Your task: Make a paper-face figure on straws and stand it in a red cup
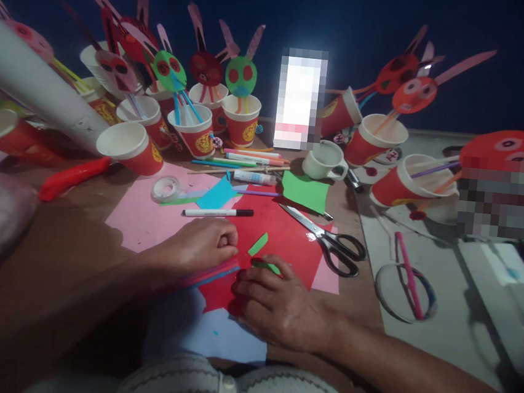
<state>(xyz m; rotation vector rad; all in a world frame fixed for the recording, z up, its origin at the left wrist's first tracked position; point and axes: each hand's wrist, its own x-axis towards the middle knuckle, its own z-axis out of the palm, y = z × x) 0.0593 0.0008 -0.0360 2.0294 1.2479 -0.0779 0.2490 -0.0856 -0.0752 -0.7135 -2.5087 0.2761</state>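
Note:
My left hand (206, 243) is curled closed above pink and red paper, and whatever its fingers may hold is hidden. Under its wrist, thin pink and blue straws (217, 272) slant toward my right hand (275, 296). That hand lies palm down with bent, slightly parted fingers on the red paper (294, 243); its thumb is mostly hidden. A small green paper strip (267, 265) sits by its index finger, and another green scrap (258, 244) is just beyond. Black-handled scissors (327, 237) rest partly open to the right. A capped black marker (218, 212) lies beyond my left hand.
Red paper cups (241, 120) holding paper animal heads on straws line the back. A tape roll (166, 188), blue paper (218, 193), green paper (305, 191), glue stick (254, 177) and white mug (325, 160) lie nearer. A lit screen (300, 101) stands behind.

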